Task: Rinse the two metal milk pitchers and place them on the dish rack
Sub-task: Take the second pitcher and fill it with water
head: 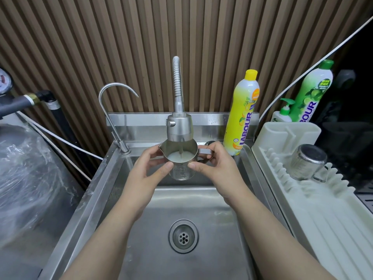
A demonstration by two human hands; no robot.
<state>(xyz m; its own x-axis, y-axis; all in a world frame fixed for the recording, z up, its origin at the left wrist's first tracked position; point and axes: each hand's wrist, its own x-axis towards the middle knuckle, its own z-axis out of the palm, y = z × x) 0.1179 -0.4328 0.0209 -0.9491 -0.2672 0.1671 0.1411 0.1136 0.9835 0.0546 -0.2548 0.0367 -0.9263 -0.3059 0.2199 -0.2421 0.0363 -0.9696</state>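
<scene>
- The held pitcher (pixel 179 160) stands upright directly below the faucet head (pixel 179 128), and the stream falls into cloudy, milky water inside it.
- The left hand (pixel 147 170) curls round its body on the spout side. The right hand (pixel 218 160) grips the handle side, thumb against the wall.
- The dish rack (pixel 302 199) lies right of the faucet head, nearer the right hand. The other pitcher (pixel 307 163) sits there upside down.
- The fingers behind the held pitcher are hidden.

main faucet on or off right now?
On: a thin stream runs from the spray head into the pitcher held under it, where cloudy water sits.
</scene>
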